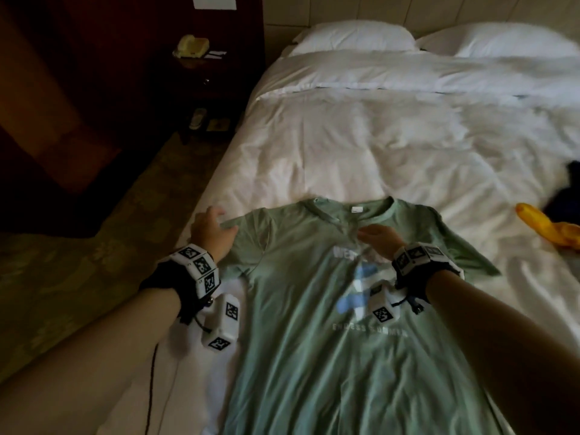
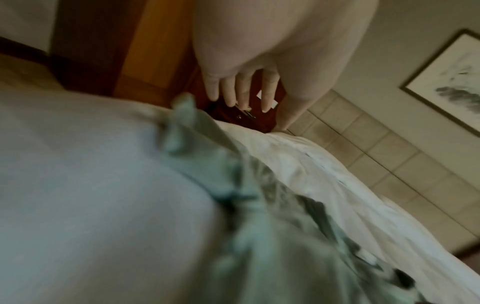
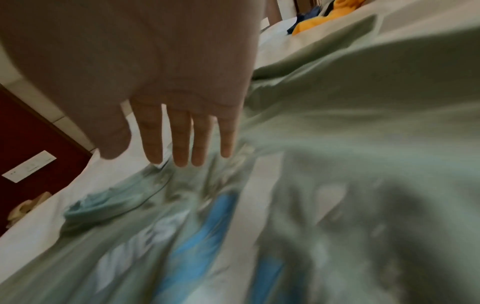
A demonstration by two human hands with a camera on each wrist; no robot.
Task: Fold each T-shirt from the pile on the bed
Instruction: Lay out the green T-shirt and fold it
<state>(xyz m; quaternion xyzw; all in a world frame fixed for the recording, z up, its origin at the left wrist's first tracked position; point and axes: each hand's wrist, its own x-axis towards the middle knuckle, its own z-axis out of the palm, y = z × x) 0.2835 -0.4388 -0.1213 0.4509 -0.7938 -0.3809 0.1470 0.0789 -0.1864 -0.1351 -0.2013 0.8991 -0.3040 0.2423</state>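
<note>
The sage-green cotton T-shirt with white lettering and a blue print (image 1: 314,309) lay spread flat, front side up, on the near part of the white-covered bed (image 1: 361,146), its collar pointing to the pillows. I could not read the lettering fully: my right wrist band covered part of the upper line, and both wrist views were blurred. The hem of the shirt was cut off by the lower border of the head view.

The shirt's left sleeve ended near the edge of the mattress, just beside the patterned carpet (image 1: 94,262). Beyond the collar there was a wide stretch of wrinkled white cover up to the two white pillows (image 1: 354,37).

My left hand (image 1: 209,235) was at the left sleeve, fingers straight and apart in the left wrist view, gripping nothing that I could see. My right hand (image 1: 378,238) lay on the chest just under the collar, fingers (image 3: 179,142) straight and together, their tips at the cloth.

At the right side, well apart, lay a yellow garment (image 1: 546,230) and a dark one (image 1: 565,196), partly cut off.
</note>
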